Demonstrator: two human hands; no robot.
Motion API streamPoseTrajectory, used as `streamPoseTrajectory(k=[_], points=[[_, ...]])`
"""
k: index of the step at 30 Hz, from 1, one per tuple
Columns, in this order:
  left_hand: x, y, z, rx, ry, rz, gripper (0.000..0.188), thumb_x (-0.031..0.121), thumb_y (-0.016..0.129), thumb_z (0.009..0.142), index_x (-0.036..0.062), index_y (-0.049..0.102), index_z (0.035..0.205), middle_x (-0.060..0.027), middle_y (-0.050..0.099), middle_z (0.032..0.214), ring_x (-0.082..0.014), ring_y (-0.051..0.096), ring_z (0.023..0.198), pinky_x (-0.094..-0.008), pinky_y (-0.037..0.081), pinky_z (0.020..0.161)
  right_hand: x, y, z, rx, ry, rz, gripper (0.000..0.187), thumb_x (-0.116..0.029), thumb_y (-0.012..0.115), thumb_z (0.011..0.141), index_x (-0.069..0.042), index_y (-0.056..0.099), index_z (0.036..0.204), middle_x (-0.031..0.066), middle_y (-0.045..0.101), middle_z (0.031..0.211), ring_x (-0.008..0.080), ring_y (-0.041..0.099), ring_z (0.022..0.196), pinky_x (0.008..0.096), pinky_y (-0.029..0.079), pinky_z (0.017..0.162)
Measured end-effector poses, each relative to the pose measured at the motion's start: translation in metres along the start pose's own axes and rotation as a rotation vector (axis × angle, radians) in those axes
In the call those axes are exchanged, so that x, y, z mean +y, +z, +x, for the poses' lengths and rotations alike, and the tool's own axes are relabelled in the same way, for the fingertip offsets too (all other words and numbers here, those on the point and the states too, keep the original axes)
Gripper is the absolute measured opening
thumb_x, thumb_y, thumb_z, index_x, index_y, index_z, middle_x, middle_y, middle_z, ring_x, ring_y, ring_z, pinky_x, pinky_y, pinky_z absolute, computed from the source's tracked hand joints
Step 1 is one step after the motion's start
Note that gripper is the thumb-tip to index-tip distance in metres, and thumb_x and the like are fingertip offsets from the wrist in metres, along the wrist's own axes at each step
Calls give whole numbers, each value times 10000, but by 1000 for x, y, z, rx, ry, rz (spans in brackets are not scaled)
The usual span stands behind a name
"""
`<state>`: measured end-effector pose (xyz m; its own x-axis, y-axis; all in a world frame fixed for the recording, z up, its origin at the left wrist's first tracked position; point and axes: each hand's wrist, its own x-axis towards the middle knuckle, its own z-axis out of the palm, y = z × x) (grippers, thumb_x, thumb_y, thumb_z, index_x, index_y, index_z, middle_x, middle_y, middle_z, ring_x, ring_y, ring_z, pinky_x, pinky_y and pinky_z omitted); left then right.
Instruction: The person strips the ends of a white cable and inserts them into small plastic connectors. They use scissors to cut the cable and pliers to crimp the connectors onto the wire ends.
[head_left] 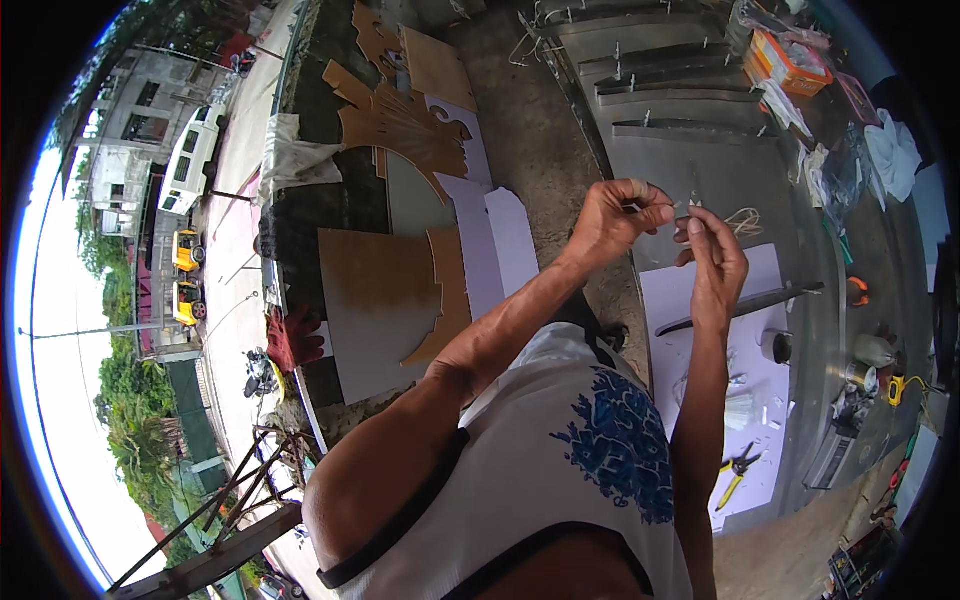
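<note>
Both hands are raised together over a grey metal worktable (700,170). My left hand (615,215) pinches one end of a thin pale strand (740,220), fingers closed. My right hand (712,255) pinches the same strand a short way off, and the strand loops out behind my fingers. Below the hands lies a white sheet (690,300) with a long dark flat bar (740,305) across it.
Yellow-handled pliers (738,470) lie low on the sheet. Brown and white cut-out boards (420,130) lean at the left on the concrete floor. An orange box (790,60), plastic bags, a white cloth (893,150), cans and a tape measure (895,390) sit along the table's right side.
</note>
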<state>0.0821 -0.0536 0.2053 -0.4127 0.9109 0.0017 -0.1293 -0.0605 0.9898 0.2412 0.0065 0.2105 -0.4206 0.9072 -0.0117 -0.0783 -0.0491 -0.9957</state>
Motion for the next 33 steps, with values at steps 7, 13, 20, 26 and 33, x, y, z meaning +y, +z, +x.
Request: streamPoseTrajectory(k=[7,13,20,26,33], points=[[-15,43,-15,-149,40,-42,57,13,761,881,-19,733,918,-69,725,869,-131,680,816,-292,581,735,9,-28,-30,145,-81,75,178,-127,685,968,11,690,1081,52,689,877,103,610,772,245,455,623],[-19,73,-27,-252,118,15,75,11,781,852,-19,735,904,-70,725,827,-133,684,797,-303,560,711,14,-58,-58,234,-97,-28,200,-162,654,991,15,683,1081,62,686,865,113,603,745,249,445,633],[-19,87,-35,-407,253,135,115,7,799,786,-8,729,876,-93,710,805,-174,691,761,-314,542,674,13,-80,-86,304,-155,-49,186,-152,655,979,25,666,1032,66,658,815,126,573,706,268,437,646],[-18,106,-44,-428,258,20,130,19,805,744,-3,732,850,-103,716,809,-192,708,764,-328,552,680,-3,-90,-106,314,-210,-243,147,-131,646,981,14,666,992,27,585,758,98,496,694,261,399,651],[-21,116,-43,-550,193,-69,150,-8,797,775,-3,714,900,-78,713,862,-146,683,787,-303,538,698,-12,-102,-116,352,-132,-463,215,-194,647,1000,19,664,1019,24,602,784,97,521,707,246,416,645]])
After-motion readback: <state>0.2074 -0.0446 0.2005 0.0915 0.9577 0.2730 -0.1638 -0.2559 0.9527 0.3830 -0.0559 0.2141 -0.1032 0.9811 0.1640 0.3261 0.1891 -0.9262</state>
